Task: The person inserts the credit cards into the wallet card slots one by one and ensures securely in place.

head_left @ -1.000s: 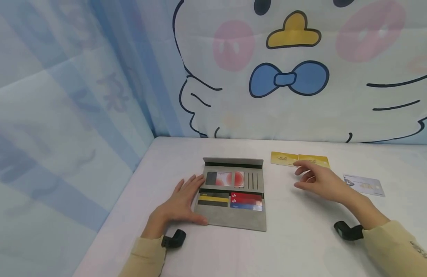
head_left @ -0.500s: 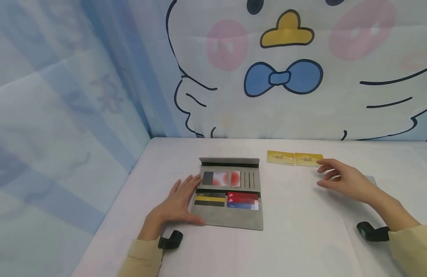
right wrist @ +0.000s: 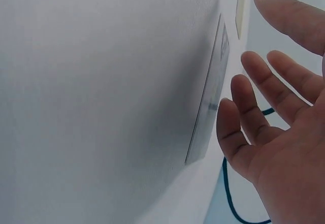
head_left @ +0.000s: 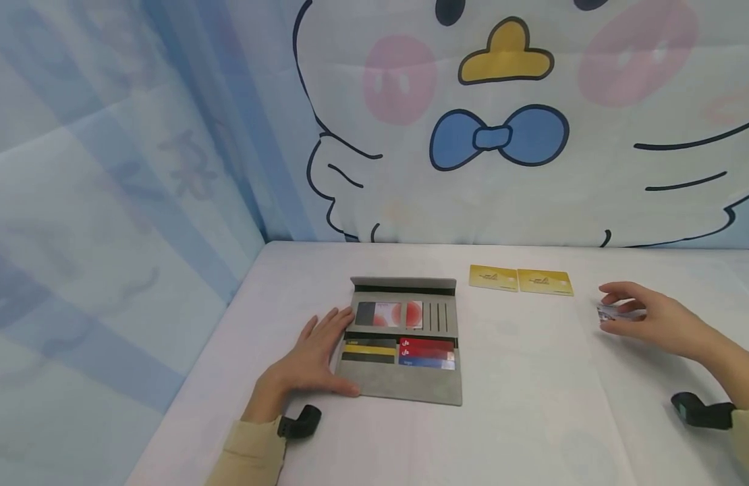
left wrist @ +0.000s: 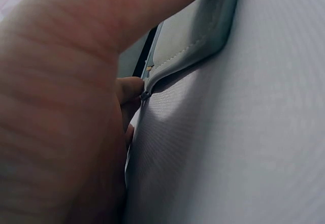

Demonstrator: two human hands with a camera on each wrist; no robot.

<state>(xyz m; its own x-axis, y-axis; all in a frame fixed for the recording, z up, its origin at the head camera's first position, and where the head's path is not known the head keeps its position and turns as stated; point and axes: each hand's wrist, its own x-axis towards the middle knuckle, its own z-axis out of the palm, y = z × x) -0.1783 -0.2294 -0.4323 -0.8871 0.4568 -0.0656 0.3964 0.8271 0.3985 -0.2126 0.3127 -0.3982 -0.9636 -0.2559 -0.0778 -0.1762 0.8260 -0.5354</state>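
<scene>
A grey card wallet lies spread flat on the table. My left hand rests along its left edge, fingers spread and thumb at the lower corner. In its slots sit a black-and-yellow card, a red-and-blue card and red-and-white cards. Over at the right, my right hand hovers above a white card, hiding most of it. The right wrist view shows that card lying flat on the table, with the loosely bent fingers apart from it.
Two yellow cards lie side by side behind and to the right of the wallet. A patterned curtain hangs along the table's back edge, another at the left. A dark cord shows beyond the table in the right wrist view.
My right hand has moved right, from beside the yellow cards to over the white card. The left hand and wallet have stayed put; the view has shifted slightly.
</scene>
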